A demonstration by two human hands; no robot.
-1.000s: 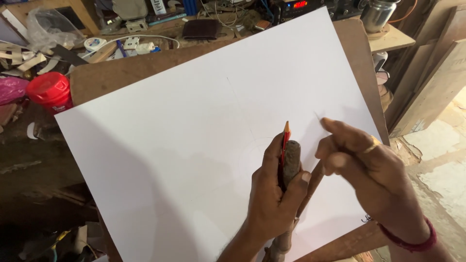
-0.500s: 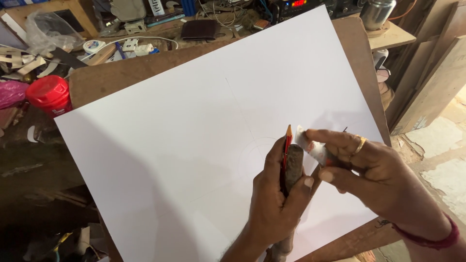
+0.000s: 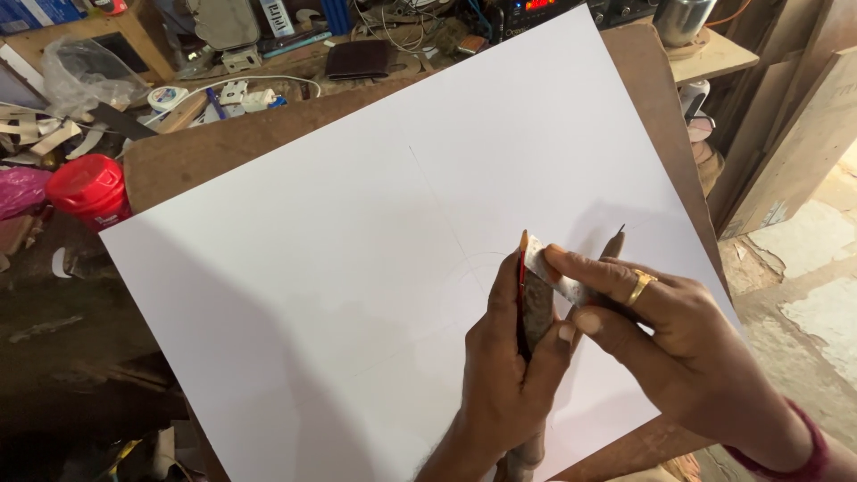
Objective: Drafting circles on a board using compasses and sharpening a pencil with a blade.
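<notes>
I see both hands low and right of centre, working close together over the white sheet point(image 3: 357, 268). The left hand point(image 3: 504, 375) is closed around a dark, worn tool handle point(image 3: 536, 312), thumb and fingers wrapped about it, with the handle's lower end showing below the wrist. A thin red-edged blade or strip point(image 3: 522, 268) stands upright along the handle, its tip pointing towards the far edge of the surface. The right hand point(image 3: 678, 348) is closed in a pinch on a small whitish piece point(image 3: 546, 266), which it presses against the top of the handle; the forefinger lies along the piece. A gold ring point(image 3: 639, 287) sits on one finger and a red bangle point(image 3: 794, 446) on the wrist. A pencil point(image 3: 612, 245) is tucked in the same hand, its point rising past the fingers towards the far right corner.

The sheet covers most of a brown board point(image 3: 205, 156) serving as the surface, set at a slant. Faint pencil lines cross the sheet: one straight line running from the far side towards the hands, and a light arc just left of the handle.

Beyond the far left corner stand a red-lidded jar point(image 3: 89, 189), a clear plastic bag point(image 3: 85, 76) and a dark wallet point(image 3: 357, 61), amid assorted clutter I cannot identify in detail.
</notes>
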